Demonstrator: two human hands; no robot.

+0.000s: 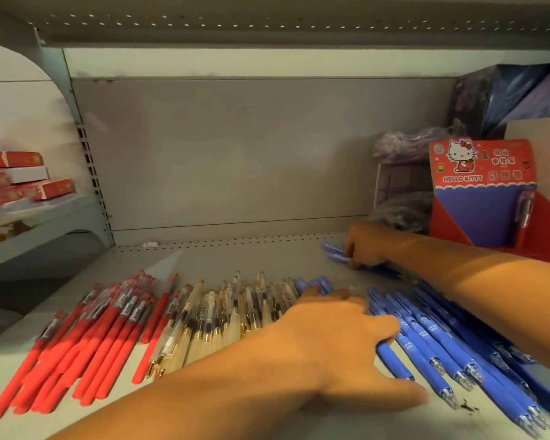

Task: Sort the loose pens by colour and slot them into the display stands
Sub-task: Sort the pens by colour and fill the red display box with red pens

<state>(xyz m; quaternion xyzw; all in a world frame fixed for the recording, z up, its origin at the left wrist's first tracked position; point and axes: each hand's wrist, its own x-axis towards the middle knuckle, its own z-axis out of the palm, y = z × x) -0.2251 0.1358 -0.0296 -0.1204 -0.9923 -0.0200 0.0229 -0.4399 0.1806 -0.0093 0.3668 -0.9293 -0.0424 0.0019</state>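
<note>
Blue pens (432, 344) lie under the left hand (334, 328) (right hand (362, 246) grips some).

The grey metal shelf (235, 258) in front of me ends at a plain back panel (235, 154). A small white scrap (150, 244) lies at its rear edge. To my left, red boxes (23, 179) are stacked on the neighbouring shelf (45, 217). At upper right are dark purple packages (521, 96), and below them a crumpled plastic bag (407, 147).

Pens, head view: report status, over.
Right hand grips blue pens at shelf back. Left hand flat across cream pens and blue pile. Red pens grouped left. Hello Kitty stand shows one pen; no obstruction seen.
</note>
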